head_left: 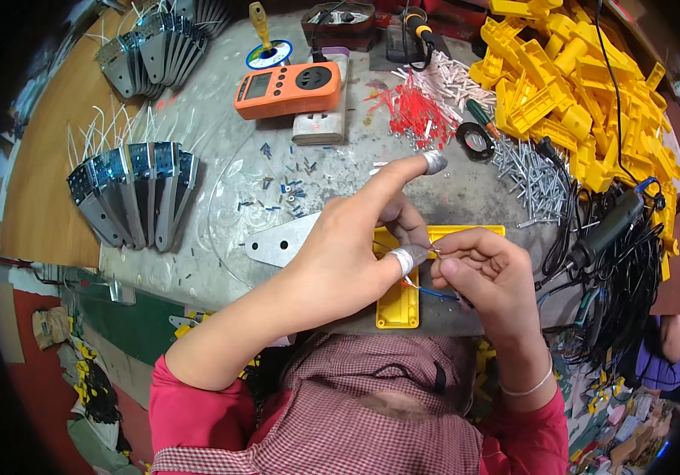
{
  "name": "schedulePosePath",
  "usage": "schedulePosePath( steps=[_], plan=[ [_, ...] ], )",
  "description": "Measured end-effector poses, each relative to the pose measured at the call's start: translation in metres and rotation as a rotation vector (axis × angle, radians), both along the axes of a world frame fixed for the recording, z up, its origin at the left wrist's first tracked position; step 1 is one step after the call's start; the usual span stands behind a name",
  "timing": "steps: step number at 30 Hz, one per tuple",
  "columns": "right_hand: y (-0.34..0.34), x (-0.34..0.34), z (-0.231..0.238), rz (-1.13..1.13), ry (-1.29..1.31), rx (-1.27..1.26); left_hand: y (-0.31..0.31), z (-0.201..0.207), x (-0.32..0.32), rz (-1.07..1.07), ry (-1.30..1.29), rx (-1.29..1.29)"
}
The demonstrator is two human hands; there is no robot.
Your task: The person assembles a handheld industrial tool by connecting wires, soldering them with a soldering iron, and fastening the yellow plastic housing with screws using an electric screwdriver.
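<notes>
My left hand (340,249) reaches over the bench, silvery wraps on its thumb and index finger. The index finger points away while the thumb and a curled finger close around thin wire. Close beside it, my right hand (486,273) pinches the fine wire ends (434,251) between thumb and fingers. Beneath both hands lies a yellow plastic housing (398,310), partly covered. A blue wire (435,294) runs below my fingers, next to a small red and white piece. A grey metal plate (267,245) with holes sticks out from under my left hand.
Fanned metal plates with white wires (134,194) stand left. An orange meter (288,89) rests near a power strip (320,127) and solder spool (269,54). Red parts (415,111), screws (534,178), yellow housings (569,79) and a dark corded tool (605,229) lie right.
</notes>
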State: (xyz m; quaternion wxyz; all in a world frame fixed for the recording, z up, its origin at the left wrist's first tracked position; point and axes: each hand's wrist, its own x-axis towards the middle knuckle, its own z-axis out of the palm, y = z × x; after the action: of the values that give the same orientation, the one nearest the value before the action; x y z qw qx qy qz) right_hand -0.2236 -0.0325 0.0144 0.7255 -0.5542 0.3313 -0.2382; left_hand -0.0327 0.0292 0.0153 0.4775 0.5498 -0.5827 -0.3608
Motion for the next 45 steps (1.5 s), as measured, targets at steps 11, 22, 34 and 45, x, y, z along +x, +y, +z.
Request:
schedulePosePath(
  steps=[11, 22, 34, 45],
  plan=[
    [-0.002, 0.009, 0.006, -0.022, 0.176, -0.314, 0.004, 0.0, 0.002, -0.035, -0.138, -0.121],
    [-0.022, 0.017, 0.018, 0.184, 0.263, 0.085, 0.005, 0.002, 0.0, -0.033, -0.35, -0.422],
    [-0.01, 0.013, 0.009, 0.092, 0.287, -1.283, 0.003, 0.001, 0.008, -0.092, -0.046, -0.149],
    [-0.008, 0.011, 0.016, 0.172, 0.32, -1.326, 0.002, 0.004, 0.008, -0.104, -0.104, -0.152]
  ],
)
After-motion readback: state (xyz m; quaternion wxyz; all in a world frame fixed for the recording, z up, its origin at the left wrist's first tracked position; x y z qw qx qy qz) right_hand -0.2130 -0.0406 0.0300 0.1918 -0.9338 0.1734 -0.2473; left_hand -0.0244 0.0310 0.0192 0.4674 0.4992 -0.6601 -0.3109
